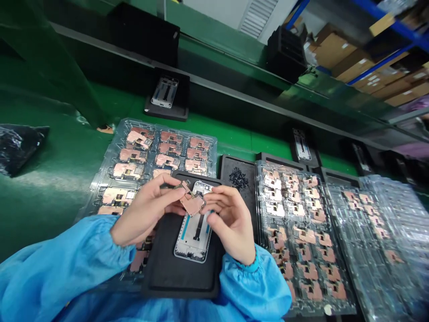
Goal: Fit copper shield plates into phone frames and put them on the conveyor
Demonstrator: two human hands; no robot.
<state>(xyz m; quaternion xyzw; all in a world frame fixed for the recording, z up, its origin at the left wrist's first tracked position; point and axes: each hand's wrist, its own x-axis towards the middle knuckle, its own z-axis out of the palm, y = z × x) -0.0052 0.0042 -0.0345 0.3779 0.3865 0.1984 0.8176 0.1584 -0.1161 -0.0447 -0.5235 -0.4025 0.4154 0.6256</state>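
Note:
My left hand [149, 208] pinches a copper-coloured phone circuit board [193, 204] at its upper left end, holding it tilted above a phone frame. My right hand [231, 212] is at the board's right edge, fingers curled and thumb apart; its fingertips seem to touch that edge. Below lies the silver phone frame [192, 243], with a dark flex cable and blue strips showing. The board and my fingers hide its upper part. The frame rests in a black tray [164, 273] in front of me.
Clear plastic trays of circuit boards stand left [110, 165] and right [263, 223]. A black tray [229, 167] holds small dark parts. Further trays with phone frames [164, 91] sit along the green bench [234, 141], under a shelf edge. A black bag [20, 147] lies far left.

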